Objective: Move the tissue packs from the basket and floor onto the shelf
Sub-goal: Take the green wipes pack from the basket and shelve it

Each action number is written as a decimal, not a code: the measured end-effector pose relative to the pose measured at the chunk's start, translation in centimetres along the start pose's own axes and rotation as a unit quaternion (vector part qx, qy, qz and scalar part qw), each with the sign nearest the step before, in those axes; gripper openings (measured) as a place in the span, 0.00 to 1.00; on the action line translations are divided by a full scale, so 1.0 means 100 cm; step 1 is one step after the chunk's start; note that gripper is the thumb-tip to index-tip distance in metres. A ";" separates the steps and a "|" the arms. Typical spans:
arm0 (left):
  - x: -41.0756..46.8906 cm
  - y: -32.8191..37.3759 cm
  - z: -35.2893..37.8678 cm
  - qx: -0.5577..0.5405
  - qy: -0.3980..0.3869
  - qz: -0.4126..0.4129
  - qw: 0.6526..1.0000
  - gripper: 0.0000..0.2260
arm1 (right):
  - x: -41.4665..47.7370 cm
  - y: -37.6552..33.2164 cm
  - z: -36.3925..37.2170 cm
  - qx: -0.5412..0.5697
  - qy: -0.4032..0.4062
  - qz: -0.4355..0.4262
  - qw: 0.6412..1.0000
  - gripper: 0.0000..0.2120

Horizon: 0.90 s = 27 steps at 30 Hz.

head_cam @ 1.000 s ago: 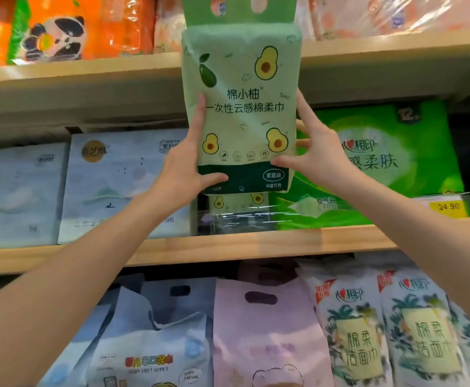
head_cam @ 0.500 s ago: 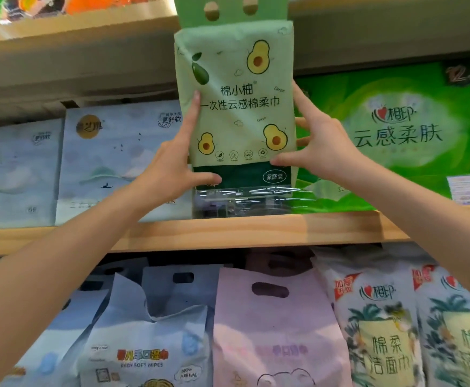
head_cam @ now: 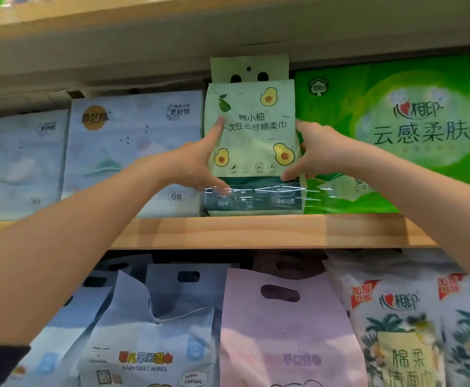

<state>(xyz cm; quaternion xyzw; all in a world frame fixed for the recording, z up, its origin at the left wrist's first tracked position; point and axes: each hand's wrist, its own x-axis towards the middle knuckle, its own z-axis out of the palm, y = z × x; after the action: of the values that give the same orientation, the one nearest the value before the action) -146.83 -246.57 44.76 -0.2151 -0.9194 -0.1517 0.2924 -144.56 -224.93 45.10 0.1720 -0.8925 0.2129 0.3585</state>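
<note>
A pale green tissue pack [head_cam: 252,135] printed with avocados stands upright on the wooden shelf [head_cam: 256,231], its dark green bottom behind a clear plastic lip. My left hand [head_cam: 197,160] grips its left side, thumb on the lower front. My right hand [head_cam: 312,152] holds its right side, thumb near the bottom edge. The pack sits between a pale blue pack [head_cam: 133,152] and a bright green pack [head_cam: 395,129]. Its handle flap reaches up to the shelf board above.
More pale blue packs [head_cam: 18,166] fill the shelf to the left. On the level below stand blue baby-wipe bags [head_cam: 150,331], a pink bag [head_cam: 281,331] and white palm-print packs [head_cam: 404,331]. The upper shelf board [head_cam: 228,32] hangs close overhead.
Both hands have lowered the avocado pack from in front of the upper shelf into the gap, and its bottom now rests on the shelf.
</note>
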 end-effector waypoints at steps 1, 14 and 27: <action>0.002 0.000 0.002 0.005 -0.003 -0.002 1.000 0.55 | 0.003 0.000 0.002 -0.014 -0.006 0.006 1.000 0.43; 0.003 0.000 0.007 -0.006 -0.022 -0.038 0.999 0.55 | 0.008 0.001 0.008 -0.031 -0.032 0.036 0.998 0.39; -0.032 0.005 -0.024 0.034 0.039 0.016 0.999 0.32 | -0.040 -0.032 -0.019 -0.053 -0.004 0.065 0.996 0.36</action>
<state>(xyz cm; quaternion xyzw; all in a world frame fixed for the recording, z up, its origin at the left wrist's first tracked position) -143.08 -248.12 44.79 -0.2136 -0.9083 -0.1241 0.3375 -139.25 -226.12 44.27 0.0949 -0.9132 0.1876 0.3491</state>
